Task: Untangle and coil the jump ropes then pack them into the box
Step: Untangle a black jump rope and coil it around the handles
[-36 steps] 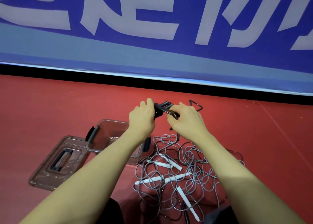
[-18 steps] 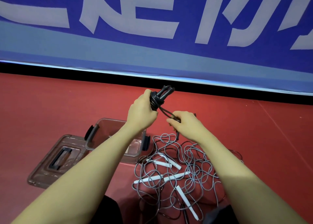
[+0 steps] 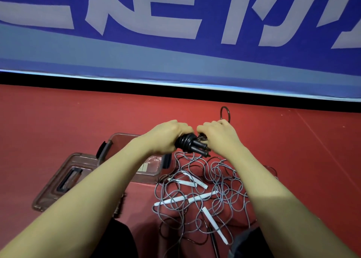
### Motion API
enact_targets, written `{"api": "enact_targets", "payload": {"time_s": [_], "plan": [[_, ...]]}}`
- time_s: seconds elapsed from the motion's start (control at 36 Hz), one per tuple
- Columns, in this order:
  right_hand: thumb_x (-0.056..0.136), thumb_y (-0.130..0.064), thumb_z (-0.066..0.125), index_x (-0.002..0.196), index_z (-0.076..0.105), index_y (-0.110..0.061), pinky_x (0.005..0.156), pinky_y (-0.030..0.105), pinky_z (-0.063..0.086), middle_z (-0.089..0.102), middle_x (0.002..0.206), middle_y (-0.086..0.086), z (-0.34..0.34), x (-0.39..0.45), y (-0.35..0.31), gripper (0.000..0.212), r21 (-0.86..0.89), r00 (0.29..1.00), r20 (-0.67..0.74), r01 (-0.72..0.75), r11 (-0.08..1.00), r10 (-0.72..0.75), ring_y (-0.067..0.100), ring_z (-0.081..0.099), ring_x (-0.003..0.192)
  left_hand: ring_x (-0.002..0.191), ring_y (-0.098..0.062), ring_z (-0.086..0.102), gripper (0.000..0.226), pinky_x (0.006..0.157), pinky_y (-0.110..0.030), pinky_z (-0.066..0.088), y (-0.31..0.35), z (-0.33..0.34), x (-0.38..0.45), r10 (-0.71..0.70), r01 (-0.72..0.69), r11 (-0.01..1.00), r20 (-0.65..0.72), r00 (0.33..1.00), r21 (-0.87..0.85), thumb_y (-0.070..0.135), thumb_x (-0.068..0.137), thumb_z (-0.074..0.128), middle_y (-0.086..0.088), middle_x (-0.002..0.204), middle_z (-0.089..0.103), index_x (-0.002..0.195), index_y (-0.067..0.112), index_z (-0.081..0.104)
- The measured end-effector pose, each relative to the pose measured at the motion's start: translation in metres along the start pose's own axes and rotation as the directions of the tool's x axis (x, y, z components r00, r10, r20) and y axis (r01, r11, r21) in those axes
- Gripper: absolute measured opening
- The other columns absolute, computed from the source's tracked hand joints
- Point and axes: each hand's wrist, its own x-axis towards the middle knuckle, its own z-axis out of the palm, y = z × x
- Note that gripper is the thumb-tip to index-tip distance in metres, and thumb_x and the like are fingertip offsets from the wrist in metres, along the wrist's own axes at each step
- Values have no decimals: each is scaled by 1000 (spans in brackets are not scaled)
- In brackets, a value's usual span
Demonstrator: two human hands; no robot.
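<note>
A black jump rope (image 3: 190,144) is wound into a tight bundle around its two black handles, held in the air above the floor. My left hand (image 3: 166,135) grips the coiled end. My right hand (image 3: 218,135) pinches the rope's loose end right beside the bundle, and a dark loop (image 3: 225,112) sticks up behind its fingers. Below my hands lies a tangle of grey ropes (image 3: 207,197) with several white handles. The clear plastic box (image 3: 136,160) stands open on the floor under my left forearm, partly hidden by it.
The box's clear lid (image 3: 64,179) with a black handle lies flat to the left of the box. Red floor stretches all round. A blue banner wall (image 3: 175,43) with a black base strip runs across the back.
The bundle has come down and now lies level between my hands, handles pointing right. My right hand has risen and closed in on it, and a rope loop now stands behind that hand.
</note>
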Motion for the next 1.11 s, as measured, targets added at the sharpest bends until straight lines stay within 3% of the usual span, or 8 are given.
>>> {"api": "enact_targets", "payload": {"time_s": [0.08,0.17,0.33,0.47,0.69,0.92,1.03,1.11], "plan": [[94,-25,49,86,48,-28,92,31,33,61,92,-6,1,0,-2,8,-19,1000,26,6,1000,-5,21,57,94,89,-23,54,29,81,-42,47,3,4,0,-78,64,991,113,991,117,7,79,54,7,95,58,103,22,58],[91,-19,50,84,54,-27,82,31,32,65,92,-3,-2,0,-7,11,-34,1000,18,2,999,-1,23,60,94,96,-25,55,32,70,-34,46,11,7,2,-151,106,962,167,974,250,7,82,53,4,105,59,110,21,57],[86,-23,56,92,66,-16,64,28,35,65,88,4,-8,1,-11,13,6,997,59,-43,999,43,30,61,87,103,-27,57,33,65,-30,37,18,15,4,-254,169,903,175,951,395,12,88,52,0,114,57,120,21,52],[87,-30,57,97,63,-13,64,31,39,63,89,5,-11,0,-13,20,168,997,79,-40,985,27,28,58,88,104,-29,57,32,67,-33,38,15,19,2,-341,261,853,106,934,452,11,90,50,-3,113,56,121,18,49],[99,-44,37,116,57,-21,74,38,45,67,105,9,-12,1,-20,34,301,999,-19,-36,953,44,32,59,101,98,-32,59,44,63,-35,38,12,22,0,-470,445,806,-35,882,390,14,91,53,-6,108,52,131,18,34],[101,-37,33,104,48,-21,74,43,48,58,94,4,-17,0,-26,22,443,976,-196,1,897,96,31,58,82,88,-34,62,66,61,-34,40,9,26,3,-556,553,783,-81,827,284,14,88,57,-8,104,54,142,27,21],[100,-36,36,93,47,-25,77,45,49,52,88,0,-20,2,-28,17,591,986,-137,1,807,99,29,60,76,87,-36,61,70,61,-35,40,6,26,2,-583,594,770,-120,804,234,14,88,54,-8,102,56,144,33,16],[98,-32,43,77,49,-14,75,33,44,49,82,4,-21,2,-32,28,673,996,-44,-30,739,80,27,55,82,88,-36,62,60,61,-35,40,3,26,0,-613,628,742,-142,777,234,15,88,54,-9,101,56,138,29,24]]}}
